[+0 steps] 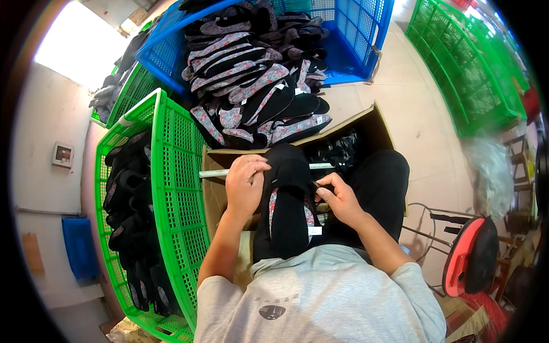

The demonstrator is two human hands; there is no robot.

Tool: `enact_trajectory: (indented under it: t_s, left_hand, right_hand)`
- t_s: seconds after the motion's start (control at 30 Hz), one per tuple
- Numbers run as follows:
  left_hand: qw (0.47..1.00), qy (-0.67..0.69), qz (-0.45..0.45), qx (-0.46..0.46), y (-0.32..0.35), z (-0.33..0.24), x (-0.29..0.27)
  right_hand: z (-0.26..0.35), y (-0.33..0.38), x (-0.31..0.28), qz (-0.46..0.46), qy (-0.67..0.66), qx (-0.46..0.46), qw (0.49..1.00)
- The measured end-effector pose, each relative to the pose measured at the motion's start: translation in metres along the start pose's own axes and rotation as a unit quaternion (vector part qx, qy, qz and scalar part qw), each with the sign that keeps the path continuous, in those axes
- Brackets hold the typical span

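A black slipper [287, 228] with a floral lining and a small white tag at its heel lies across my lap, toe pointing away from me. My left hand [246, 186] is at the left side of its toe part, fingers curled against the black upper. At the right edge, by the upper's opening, my right hand [341, 201] is closed in a pinch. Something small and dark shows at those fingertips, too little to name. Behind the slipper, a pale bar [216, 173] spans an open cardboard box [384, 128], which holds dark pieces.
A blue crate [357, 43] lies ahead, with a pile of floral-lined slippers [251, 86] spilling from it. On my left stands a green crate [183, 200] of black slippers. Another green crate [457, 63] is at far right, and a red-and-black stool [466, 257] near right.
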State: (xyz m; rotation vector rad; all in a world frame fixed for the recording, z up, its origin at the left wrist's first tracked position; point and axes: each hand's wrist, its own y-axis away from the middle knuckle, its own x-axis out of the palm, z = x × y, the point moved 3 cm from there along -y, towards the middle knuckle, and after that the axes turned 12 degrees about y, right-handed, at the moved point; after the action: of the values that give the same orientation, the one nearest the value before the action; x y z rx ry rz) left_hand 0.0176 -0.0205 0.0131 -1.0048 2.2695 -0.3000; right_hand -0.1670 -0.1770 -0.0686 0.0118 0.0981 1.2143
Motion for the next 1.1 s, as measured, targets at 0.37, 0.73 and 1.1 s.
enact_trajectory:
  t_s: [0.37, 0.73, 1.1]
  left_hand:
    - [0.996, -0.049, -0.058, 0.051, 0.034, -0.021, 0.018]
    - [0.991, -0.089, -0.081, 0.055, 0.035, -0.018, 0.038]
    - [0.992, -0.065, -0.105, 0.031, 0.037, -0.014, 0.040]
  right_hand:
    - [0.022, -0.012, -0.008, 0.019, 0.112, -0.032, 0.993]
    - [0.059, -0.036, -0.005, 0.070, 0.311, -0.059, 0.946]
    - [0.063, -0.043, 0.001, 0.086, 0.378, -0.046, 0.920]
